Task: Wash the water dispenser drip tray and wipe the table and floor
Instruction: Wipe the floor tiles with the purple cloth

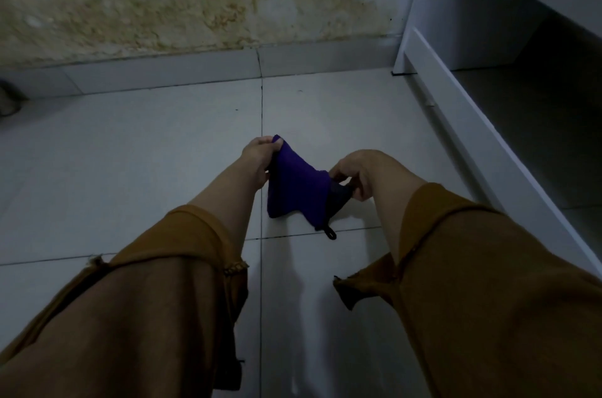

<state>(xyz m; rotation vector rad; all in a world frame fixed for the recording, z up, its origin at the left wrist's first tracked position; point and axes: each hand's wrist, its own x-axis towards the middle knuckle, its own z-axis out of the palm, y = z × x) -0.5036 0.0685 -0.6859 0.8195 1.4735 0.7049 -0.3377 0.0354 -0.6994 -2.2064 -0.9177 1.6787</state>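
Purple cloth (294, 184): one; upper corner pinched in closed left hand (259, 156), opposite edge gripped by closed right hand (350, 174); above tiled floor (130, 153).

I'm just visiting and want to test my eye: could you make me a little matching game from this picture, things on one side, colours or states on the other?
Things:
1. cloth
2. sleeves
3. wall
4. floor

Colours or states:
A. stained yellowish brown
B. pale tiles with dark joints
C. purple, held by the left hand and right hand
D. mustard brown, pushed up the forearms

Pairs: 1-C, 2-D, 3-A, 4-B
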